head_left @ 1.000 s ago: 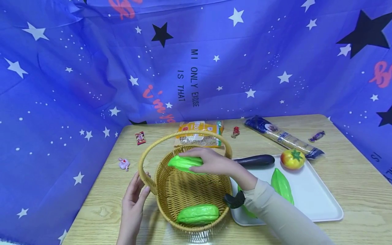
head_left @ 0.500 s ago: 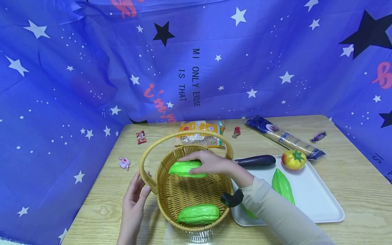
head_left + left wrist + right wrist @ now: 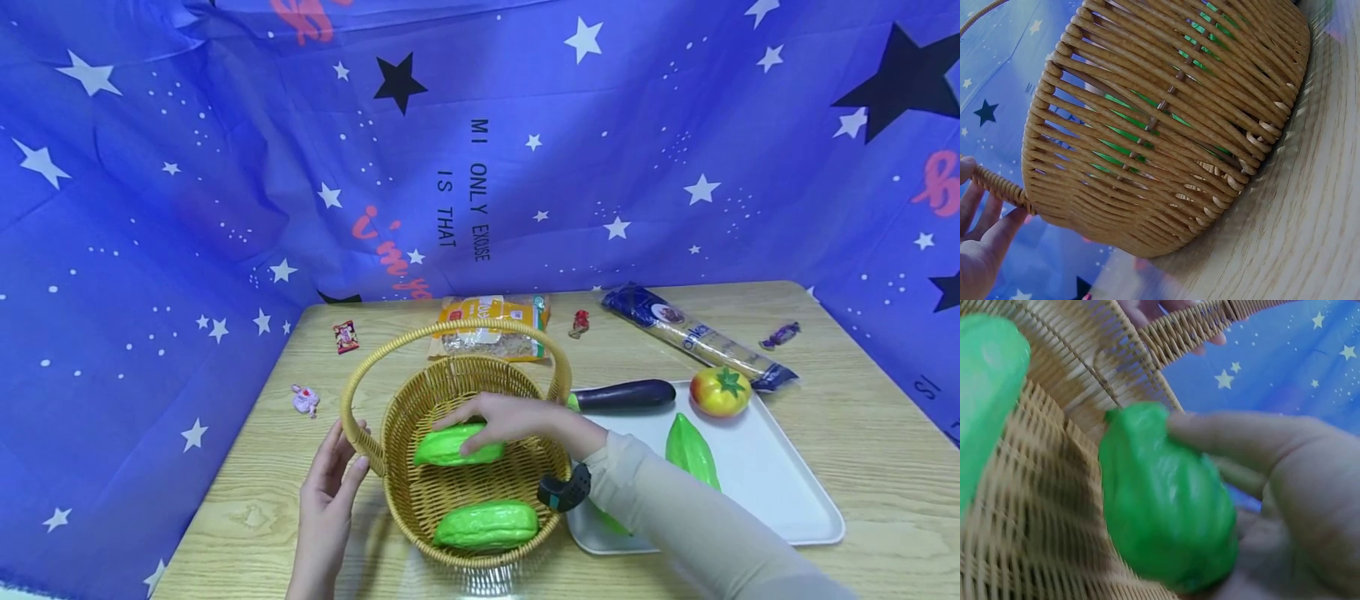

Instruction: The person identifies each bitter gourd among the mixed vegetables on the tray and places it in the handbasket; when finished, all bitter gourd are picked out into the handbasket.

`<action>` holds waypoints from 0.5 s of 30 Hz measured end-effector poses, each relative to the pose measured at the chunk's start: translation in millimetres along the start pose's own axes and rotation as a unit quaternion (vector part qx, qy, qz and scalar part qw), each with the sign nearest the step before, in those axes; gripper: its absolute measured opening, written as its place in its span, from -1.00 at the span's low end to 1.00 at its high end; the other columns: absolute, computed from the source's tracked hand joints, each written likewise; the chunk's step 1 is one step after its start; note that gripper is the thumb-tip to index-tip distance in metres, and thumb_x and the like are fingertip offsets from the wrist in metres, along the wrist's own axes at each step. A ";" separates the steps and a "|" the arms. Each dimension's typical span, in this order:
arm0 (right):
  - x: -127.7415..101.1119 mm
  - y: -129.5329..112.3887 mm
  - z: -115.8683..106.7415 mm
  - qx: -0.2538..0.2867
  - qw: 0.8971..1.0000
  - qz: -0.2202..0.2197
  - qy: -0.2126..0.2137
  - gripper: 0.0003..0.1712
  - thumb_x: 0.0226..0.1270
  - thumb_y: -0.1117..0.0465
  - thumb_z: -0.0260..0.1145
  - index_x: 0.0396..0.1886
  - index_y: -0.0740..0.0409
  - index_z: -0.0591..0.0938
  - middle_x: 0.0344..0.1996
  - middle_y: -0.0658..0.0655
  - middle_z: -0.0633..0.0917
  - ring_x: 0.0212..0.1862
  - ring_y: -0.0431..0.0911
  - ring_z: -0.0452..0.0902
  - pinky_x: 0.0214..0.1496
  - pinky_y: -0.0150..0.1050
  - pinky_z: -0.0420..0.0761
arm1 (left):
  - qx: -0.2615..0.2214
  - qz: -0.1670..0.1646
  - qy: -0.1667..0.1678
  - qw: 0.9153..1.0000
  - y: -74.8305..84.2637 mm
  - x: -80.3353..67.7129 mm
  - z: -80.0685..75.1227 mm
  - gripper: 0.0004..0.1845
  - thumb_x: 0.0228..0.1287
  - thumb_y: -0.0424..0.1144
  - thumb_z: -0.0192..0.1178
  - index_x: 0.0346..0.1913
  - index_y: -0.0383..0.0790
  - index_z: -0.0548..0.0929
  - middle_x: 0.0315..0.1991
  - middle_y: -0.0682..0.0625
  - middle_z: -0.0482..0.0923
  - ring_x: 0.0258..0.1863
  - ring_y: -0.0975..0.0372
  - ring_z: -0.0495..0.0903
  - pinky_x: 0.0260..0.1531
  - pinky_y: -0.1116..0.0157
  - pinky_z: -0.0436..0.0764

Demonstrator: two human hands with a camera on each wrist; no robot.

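Observation:
My right hand [image 3: 510,418] grips a green ridged gourd [image 3: 450,446] low inside a round wicker basket [image 3: 408,521]. In the right wrist view the thumb lies along one side of this gourd [image 3: 1166,494]; most of the fingers are hidden behind it. A second green gourd [image 3: 487,525] rests in the basket's near side, apart from the held one. At the basket's left, my left hand [image 3: 326,487] pinches the base of the arched handle [image 3: 363,446] between thumb and fingers. The left wrist view shows the basket's woven wall [image 3: 1166,125], with green glimpsed through the gaps.
Right of the basket, a white tray [image 3: 772,492] carries an eggplant [image 3: 626,395], a yellow-red tomato [image 3: 720,392] and a green gourd [image 3: 690,450]; another is partly hidden by my forearm. Behind lie an orange food bag [image 3: 491,329], a blue noodle packet [image 3: 690,333] and several candies [image 3: 346,337].
My right hand has lowered the green gourd into the basket and drawn it nearer to me. The eggplant's green end has come into view. My left hand stays on the handle.

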State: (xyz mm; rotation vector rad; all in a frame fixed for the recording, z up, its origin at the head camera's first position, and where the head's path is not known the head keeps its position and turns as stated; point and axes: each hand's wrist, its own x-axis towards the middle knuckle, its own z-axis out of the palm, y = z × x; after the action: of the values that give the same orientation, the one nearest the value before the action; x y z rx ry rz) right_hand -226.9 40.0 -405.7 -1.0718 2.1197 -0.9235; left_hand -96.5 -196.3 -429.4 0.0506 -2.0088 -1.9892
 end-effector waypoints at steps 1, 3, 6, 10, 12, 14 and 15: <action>0.8 1.4 1.4 -0.001 1.000 0.004 -0.010 -0.43 0.22 0.17 0.31 0.26 -0.12 0.47 0.28 -0.03 0.48 0.32 -0.06 0.36 0.39 -0.11 0.38 | 0.002 0.000 0.000 1.000 -0.1 -0.2 0.0 -0.43 0.34 -0.45 0.04 0.39 -0.20 0.24 0.19 0.05 0.51 0.16 0.47 0.47 0.18 0.57 0.44; 1.2 2.9 3.4 0.003 0.999 0.017 -0.032 -0.42 0.20 0.19 0.33 0.26 -0.12 0.48 0.26 -0.04 0.50 0.29 -0.09 0.38 0.37 -0.16 0.39 | 0.003 -0.002 0.001 1.000 -0.3 -0.4 0.1 -0.42 0.33 -0.46 0.04 0.39 -0.19 0.24 0.19 0.03 0.50 0.16 0.47 0.47 0.18 0.57 0.43; 1.6 4.0 4.7 0.002 0.997 0.026 -0.077 -0.37 0.17 0.25 0.35 0.27 -0.09 0.46 0.27 -0.04 0.49 0.28 -0.13 0.37 0.38 -0.21 0.37 | 0.006 -0.003 0.001 1.000 -0.1 -0.3 0.2 -0.42 0.33 -0.46 0.04 0.39 -0.19 0.24 0.21 -0.01 0.49 0.16 0.47 0.47 0.18 0.57 0.43; 1.3 4.7 4.6 -0.044 0.990 0.025 -0.133 -0.31 0.15 0.25 0.37 0.31 -0.10 0.42 0.29 -0.10 0.46 0.33 -0.18 0.32 0.42 -0.28 0.32 | 0.009 -0.003 0.002 1.000 0.5 0.1 -0.2 -0.42 0.33 -0.46 0.05 0.39 -0.18 0.24 0.20 0.01 0.50 0.16 0.47 0.47 0.18 0.58 0.43; 0.9 4.8 4.1 -0.079 0.985 0.019 -0.153 -0.30 0.15 0.21 0.37 0.32 -0.14 0.41 0.30 -0.13 0.44 0.35 -0.20 0.29 0.44 -0.30 0.28 | 0.010 -0.003 0.001 1.000 0.5 0.1 -0.4 -0.42 0.33 -0.45 0.05 0.39 -0.18 0.24 0.19 0.07 0.51 0.16 0.48 0.47 0.18 0.58 0.43; 0.7 4.7 3.7 -0.103 0.980 0.010 -0.171 -0.29 0.15 0.17 0.38 0.33 -0.12 0.39 0.30 -0.11 0.44 0.35 -0.20 0.30 0.44 -0.32 0.28 | 0.010 -0.004 0.000 1.000 0.0 -0.1 -0.5 -0.42 0.33 -0.45 0.05 0.39 -0.17 0.24 0.18 0.09 0.51 0.17 0.47 0.47 0.18 0.58 0.43; 0.8 4.6 3.6 -0.112 0.978 0.005 -0.178 -0.29 0.15 0.16 0.38 0.34 -0.11 0.38 0.30 -0.10 0.44 0.35 -0.20 0.30 0.44 -0.33 0.27 | 0.009 -0.003 0.000 1.000 -0.2 -0.2 -0.6 -0.42 0.33 -0.45 0.05 0.39 -0.17 0.24 0.17 0.11 0.51 0.17 0.47 0.47 0.18 0.58 0.43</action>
State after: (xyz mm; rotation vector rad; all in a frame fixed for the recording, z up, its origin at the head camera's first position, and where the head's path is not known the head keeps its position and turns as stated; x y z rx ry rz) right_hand -226.6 40.2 -411.6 -1.2319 1.9540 -0.4499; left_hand -96.3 -196.8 -429.6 0.0616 -2.0302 -1.9745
